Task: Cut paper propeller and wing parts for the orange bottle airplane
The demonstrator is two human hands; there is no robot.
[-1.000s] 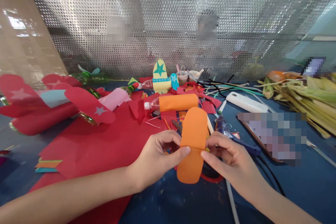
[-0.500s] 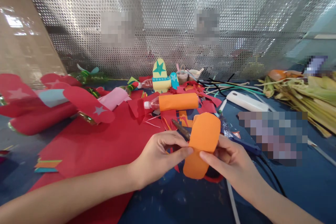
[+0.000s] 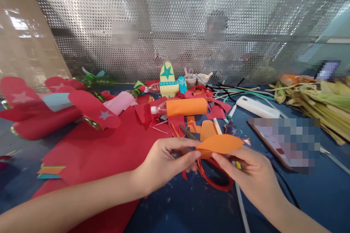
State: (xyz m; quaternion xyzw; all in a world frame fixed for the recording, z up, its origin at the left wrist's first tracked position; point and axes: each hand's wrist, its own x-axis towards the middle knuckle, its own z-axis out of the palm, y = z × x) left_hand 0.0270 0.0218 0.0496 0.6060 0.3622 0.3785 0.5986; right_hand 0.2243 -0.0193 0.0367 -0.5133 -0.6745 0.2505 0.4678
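Note:
An orange paper cutout (image 3: 220, 143) is held between my two hands, bent over so that one half lies across the other. My left hand (image 3: 171, 156) pinches its left edge between thumb and fingers. On its right side, my right hand (image 3: 247, 165) grips it the same way, with the fingers partly hidden behind the paper. Under the hands lies a pair of scissors with red handles (image 3: 214, 184). Just behind the cutout rests another orange paper piece (image 3: 208, 129). Farther back is a plastic bottle wrapped in orange paper (image 3: 187, 106), on its side.
Red paper sheets (image 3: 109, 149) cover the table's left, beside red paper planes (image 3: 54, 113). A yellow paper-and-bottle plane (image 3: 168, 85) stands behind. At right are a phone (image 3: 276, 145), a white glue gun-like bar (image 3: 257, 106) and corn husks (image 3: 319, 105). A perforated metal panel (image 3: 175, 25) rises at the back.
The orange cutout, earlier upright and facing me, is now folded over and lies flatter between my fingers. The red scissor handles and the orange piece behind have come into view.

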